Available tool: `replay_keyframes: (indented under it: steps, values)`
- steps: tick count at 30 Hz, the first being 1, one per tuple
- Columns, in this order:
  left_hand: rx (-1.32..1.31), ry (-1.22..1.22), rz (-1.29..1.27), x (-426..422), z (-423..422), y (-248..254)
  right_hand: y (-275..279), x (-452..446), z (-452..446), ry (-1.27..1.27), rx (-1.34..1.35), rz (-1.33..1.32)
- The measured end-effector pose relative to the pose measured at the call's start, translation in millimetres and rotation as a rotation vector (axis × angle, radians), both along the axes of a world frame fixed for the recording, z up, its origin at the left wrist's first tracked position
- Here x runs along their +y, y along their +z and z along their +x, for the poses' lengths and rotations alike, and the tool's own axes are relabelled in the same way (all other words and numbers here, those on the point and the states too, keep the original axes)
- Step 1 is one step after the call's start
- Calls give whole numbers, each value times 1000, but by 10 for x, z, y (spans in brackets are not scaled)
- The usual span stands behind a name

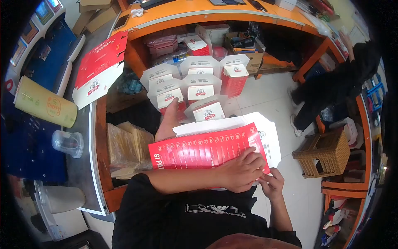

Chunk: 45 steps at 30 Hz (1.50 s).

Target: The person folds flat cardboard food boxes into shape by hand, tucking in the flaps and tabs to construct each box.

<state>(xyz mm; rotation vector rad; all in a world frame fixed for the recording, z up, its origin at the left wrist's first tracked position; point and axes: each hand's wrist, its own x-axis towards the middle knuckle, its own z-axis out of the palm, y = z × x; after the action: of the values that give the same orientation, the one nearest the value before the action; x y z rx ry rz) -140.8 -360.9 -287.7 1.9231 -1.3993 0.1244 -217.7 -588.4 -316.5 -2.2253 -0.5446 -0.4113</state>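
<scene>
Across my lap lies a fanned stack of flat printed box sheets [195, 151], red with white lettering. White panels show along its far and right edges. My left forearm reaches across the stack. My left hand [248, 168] is closed at its right end, with bent fingers pressed on the red edge. Just beside it, my right hand [272, 183] pinches the lower right corner of the sheets; its fingertips are partly hidden. Beyond the stack stand several folded red-and-white boxes [234, 81] with raised translucent flaps. A bare foot [169, 120] shows beside them.
Another flat box sheet [101, 58] lies on the grey counter [89, 166] at left, near a yellow cup [46, 101] and a clear plastic cup [67, 143]. A woven stool [323, 153] stands at right. Behind it is a person in dark clothes [331, 89]. An orange desk [199, 11] spans the back.
</scene>
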Motion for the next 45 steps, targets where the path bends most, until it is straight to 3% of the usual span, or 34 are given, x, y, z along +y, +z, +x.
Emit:
replay_keyframes:
  steps: [12,15,34,40,41,44,45]
  values:
    - [-37,26,8,40,12,-43,-76,109,203,-41,-136,141]
    - [-68,10,53,53,-8,-38,-239,-64,281,-52,35,221]
    - [-98,89,-46,3,-24,-90,25,119,79,37,15,128]
    - [-82,144,19,-35,-72,-109,-61,313,-238,-99,150,204]
    - [-74,138,41,-29,-72,-131,-99,229,-298,-57,270,198]
    - [-39,212,120,45,46,17,-235,196,-211,-101,355,742]
    - [-19,298,157,101,113,126,-179,259,-125,-90,395,711]
